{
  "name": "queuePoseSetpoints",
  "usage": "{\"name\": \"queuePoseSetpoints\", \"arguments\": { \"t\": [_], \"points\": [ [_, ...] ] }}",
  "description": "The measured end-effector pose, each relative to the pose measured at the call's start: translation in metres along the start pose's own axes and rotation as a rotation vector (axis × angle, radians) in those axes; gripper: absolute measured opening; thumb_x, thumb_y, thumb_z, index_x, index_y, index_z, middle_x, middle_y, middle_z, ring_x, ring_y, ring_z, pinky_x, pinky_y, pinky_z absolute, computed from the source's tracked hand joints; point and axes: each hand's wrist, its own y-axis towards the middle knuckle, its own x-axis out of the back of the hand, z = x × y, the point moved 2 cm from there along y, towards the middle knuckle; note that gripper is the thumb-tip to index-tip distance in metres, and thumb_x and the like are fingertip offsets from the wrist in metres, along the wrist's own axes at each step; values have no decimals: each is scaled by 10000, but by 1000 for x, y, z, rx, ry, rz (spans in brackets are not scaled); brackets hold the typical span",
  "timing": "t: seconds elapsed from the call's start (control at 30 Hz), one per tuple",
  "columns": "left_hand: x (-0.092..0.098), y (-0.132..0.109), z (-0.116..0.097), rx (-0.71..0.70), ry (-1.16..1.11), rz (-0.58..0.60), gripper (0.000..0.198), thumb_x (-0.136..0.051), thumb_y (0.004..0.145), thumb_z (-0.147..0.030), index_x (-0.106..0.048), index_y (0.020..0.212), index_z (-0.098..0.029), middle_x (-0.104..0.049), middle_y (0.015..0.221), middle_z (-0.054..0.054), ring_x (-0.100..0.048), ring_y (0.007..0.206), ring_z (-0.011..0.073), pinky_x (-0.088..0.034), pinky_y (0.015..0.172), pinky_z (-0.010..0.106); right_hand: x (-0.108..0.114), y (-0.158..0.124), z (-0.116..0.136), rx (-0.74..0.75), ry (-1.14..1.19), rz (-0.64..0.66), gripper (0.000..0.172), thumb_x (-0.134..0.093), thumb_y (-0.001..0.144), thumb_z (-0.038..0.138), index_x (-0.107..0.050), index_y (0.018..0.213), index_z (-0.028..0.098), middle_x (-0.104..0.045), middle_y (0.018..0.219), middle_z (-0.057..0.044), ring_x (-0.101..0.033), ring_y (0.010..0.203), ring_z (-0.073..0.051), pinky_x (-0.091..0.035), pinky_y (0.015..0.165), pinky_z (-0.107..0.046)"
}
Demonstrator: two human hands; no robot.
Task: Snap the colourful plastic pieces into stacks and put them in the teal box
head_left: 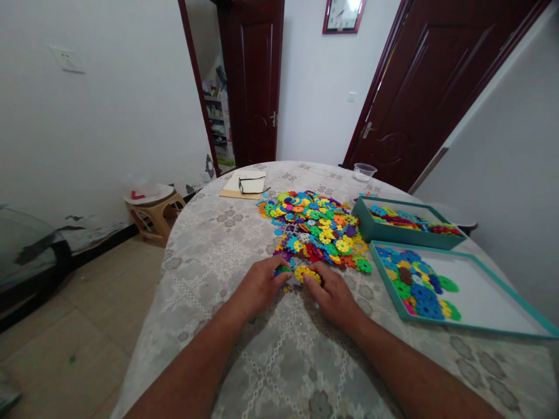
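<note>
My left hand [262, 283] is closed on a small green and blue piece [283, 271] near the middle of the table. Just to its right, my right hand [332, 291] pinches a yellow gear-shaped disc [303, 273] between thumb and fingers. A narrow gap separates the two held pieces. Directly beyond both hands lies a large heap of colourful plastic discs [321, 224], yellow, blue, green, orange, red and purple. The fingertips of my left hand are partly hidden behind the hand itself.
A teal-edged tray [476, 330] holding blue, green and yellow discs is at right. Behind it stands a teal box [410, 235] of pieces. Black glasses [252, 189] rest on a notebook [231, 189] at the far left; a clear bowl [364, 171] sits at the far edge.
</note>
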Motion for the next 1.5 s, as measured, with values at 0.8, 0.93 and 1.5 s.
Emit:
{"name": "queuePoseSetpoints", "arguments": {
  "t": [0.8, 0.93, 1.5],
  "points": [
    [-19, 3, -17, 8, 100, -67, 431, -249, 1075, -471, -595, 975, -234, -694, 822, 40, -691, 765, 222, -468, 736, 316, -19, 2, 23, -239, 506, 246, 220, -659, 899, 405, -600, 986, 212, -627, 712, 34, -592, 584, -140, -482, 552, -249],
    [-9, -1, -13, -54, 249, -67, 353, -347, 1062, -438, -628, 1077, -224, -716, 927, 65, -695, 837, 235, -483, 784, 340, 37, 11, 21, 43, -81, -72, 154, -619, 912, 297, -660, 1032, 210, -708, 931, -35, -650, 827, -188, -511, 779, -301],
    [3, -8, -6, 33, 464, 187, 602, -765, 863, -373, -552, 1417, -277, -591, 1391, 98, -585, 1256, 289, -501, 1043, 403, 178, 15, -87, -172, -1098, -358, 345, -523, 929, 270, -699, 1163, 89, -686, 1093, -231, -635, 1062, -354, -482, 925, -450]
  ]
}}
